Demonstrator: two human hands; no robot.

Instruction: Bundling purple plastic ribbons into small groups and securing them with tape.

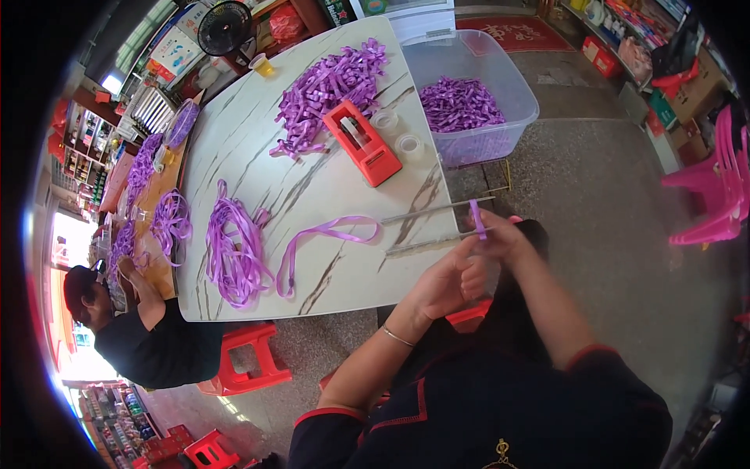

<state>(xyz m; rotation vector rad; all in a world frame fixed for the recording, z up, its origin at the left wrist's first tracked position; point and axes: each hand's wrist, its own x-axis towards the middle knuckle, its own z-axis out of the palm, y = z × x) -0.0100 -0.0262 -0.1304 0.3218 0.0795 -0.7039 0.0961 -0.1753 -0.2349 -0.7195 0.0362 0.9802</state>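
Two thin metal rods [437, 209] stick out past the table's right edge. Around their ends sits a short purple ribbon strip [476, 219]. My right hand [504, 238] closes on this strip from the right, fingers partly hidden behind it. From below, my left hand [451, 280] is curled, its thumb and fingertips pinching at the strip's lower end. A longer purple ribbon [332, 227] lies in a loop on the table, left of the rods. Further left rests a bundle of purple ribbons [234, 250]. A red tape dispenser [362, 142] stands beyond the rods.
A heap of folded purple ribbons [332, 86] covers the table's far part, by small clear cups [408, 145]. A clear plastic bin [519, 109] with more stands beside the table. Another person [152, 336] sits at left. Pink chairs [715, 195] are at right.
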